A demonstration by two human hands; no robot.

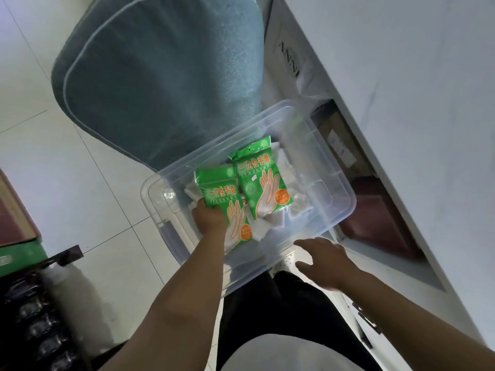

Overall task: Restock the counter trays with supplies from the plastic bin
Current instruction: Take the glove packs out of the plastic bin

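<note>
A clear plastic bin (pixel 340 180) sits low in front of me, partly over a blue-grey cushioned seat. Inside lie two green packs of disposable gloves and white folded supplies (pixel 300 199). My left hand (pixel 210 216) reaches into the bin and grips the nearer green glove pack (pixel 222 194) at its left edge. The second green pack (pixel 261 180) lies beside it, untouched. My right hand (pixel 325 259) hovers with fingers spread just outside the bin's near right rim, holding nothing.
A white counter (pixel 401 76) runs along the right, with shelves below holding a cardboard box (pixel 337 140) and dark red items. The blue-grey seat (pixel 160 76) is behind the bin. Boxes and dark bottles (pixel 34 317) stand at the lower left on a tiled floor.
</note>
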